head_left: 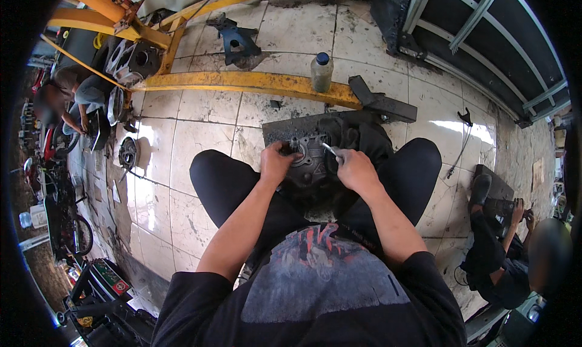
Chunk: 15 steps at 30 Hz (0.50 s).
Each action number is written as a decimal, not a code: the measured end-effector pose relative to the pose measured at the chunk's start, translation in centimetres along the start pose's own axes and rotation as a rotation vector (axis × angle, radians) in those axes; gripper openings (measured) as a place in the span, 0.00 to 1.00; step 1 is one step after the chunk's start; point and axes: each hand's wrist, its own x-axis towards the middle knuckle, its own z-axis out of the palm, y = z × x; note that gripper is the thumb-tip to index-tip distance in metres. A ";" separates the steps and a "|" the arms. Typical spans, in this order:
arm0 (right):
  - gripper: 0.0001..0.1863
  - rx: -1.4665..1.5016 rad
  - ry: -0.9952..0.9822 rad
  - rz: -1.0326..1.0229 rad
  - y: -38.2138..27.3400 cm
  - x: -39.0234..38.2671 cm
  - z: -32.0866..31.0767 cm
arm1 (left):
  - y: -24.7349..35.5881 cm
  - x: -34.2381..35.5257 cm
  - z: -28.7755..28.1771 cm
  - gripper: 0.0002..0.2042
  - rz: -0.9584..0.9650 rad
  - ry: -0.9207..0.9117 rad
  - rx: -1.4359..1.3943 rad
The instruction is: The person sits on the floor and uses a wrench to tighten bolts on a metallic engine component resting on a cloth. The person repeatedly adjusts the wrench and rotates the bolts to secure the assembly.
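Between my bent knees a dirty grey metal engine casing (pixel 309 168) with a round opening lies on a dark board (pixel 279 126), beside dark bulky material (pixel 364 135). My left hand (pixel 279 159) is closed at the casing's left side by the opening; what its fingertips grip is hidden. My right hand (pixel 354 168) is closed round a silver metal tool (pixel 333 150), whose end reaches over the upper right of the casing.
A yellow steel frame (pixel 242 80) with a capped bottle (pixel 321 74) on it crosses ahead, near a blue stand (pixel 236 44). A person (pixel 73 98) crouches by motorcycle parts at left. Another (pixel 503 256) sits at right near a cable tool (pixel 461 135). A black metal-framed structure (pixel 461 38) stands upper right.
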 end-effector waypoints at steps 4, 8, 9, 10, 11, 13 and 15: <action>0.21 -0.213 -0.047 -0.183 -3.9 -0.3 0.3 | -0.2 0.4 0.2 0.25 -0.080 -0.055 -0.024; 0.22 -0.283 0.058 -0.191 -0.5 1.4 2.4 | 0.1 0.5 -0.2 0.22 -0.094 -0.105 -0.049; 0.22 -0.317 0.080 -0.155 0.4 1.3 2.0 | 0.0 0.3 -0.1 0.22 -0.088 -0.090 -0.123; 0.22 -0.351 0.103 -0.119 1.2 1.0 1.6 | -0.1 0.5 0.0 0.21 -0.077 -0.086 -0.084; 0.22 -0.382 0.124 -0.080 2.1 0.8 1.3 | -0.1 0.7 0.1 0.21 -0.068 -0.087 -0.042; 0.20 -0.284 0.227 -0.222 3.1 0.8 1.5 | -0.8 0.5 0.3 0.20 -0.046 -0.077 -0.025; 0.19 -0.247 0.209 -0.397 2.1 0.5 1.9 | -1.3 0.6 0.5 0.20 -0.003 -0.065 -0.064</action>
